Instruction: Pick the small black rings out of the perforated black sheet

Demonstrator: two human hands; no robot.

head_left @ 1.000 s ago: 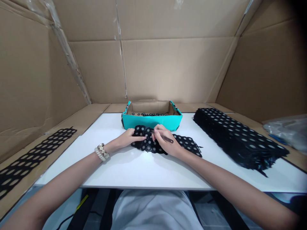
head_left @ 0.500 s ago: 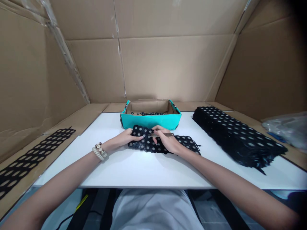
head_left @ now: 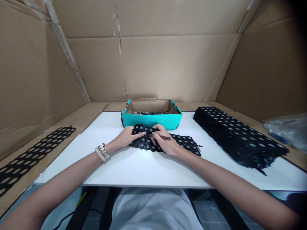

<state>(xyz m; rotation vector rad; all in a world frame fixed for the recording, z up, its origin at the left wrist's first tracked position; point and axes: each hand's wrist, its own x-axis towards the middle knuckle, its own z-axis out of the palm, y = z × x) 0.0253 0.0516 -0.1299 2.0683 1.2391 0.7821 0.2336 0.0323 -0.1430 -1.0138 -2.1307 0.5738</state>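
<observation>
A black sheet with rows of round pale spots lies on the white table, in front of a teal box. My left hand grips the sheet's left end, thumb across its top. My right hand is closed around a thin brown tool, perhaps tweezers, whose tip points left and meets the middle of the sheet. The tip itself is too small to make out. Black rings show inside the box.
A thick stack of black spotted sheets stands at the right. On the left cardboard lies a black sheet with open holes. Clear plastic lies far right. Cardboard walls surround the white table.
My left thumb has moved slightly right and up over the sheet. The tool in my right hand has turned a little, its rear end now lower.
</observation>
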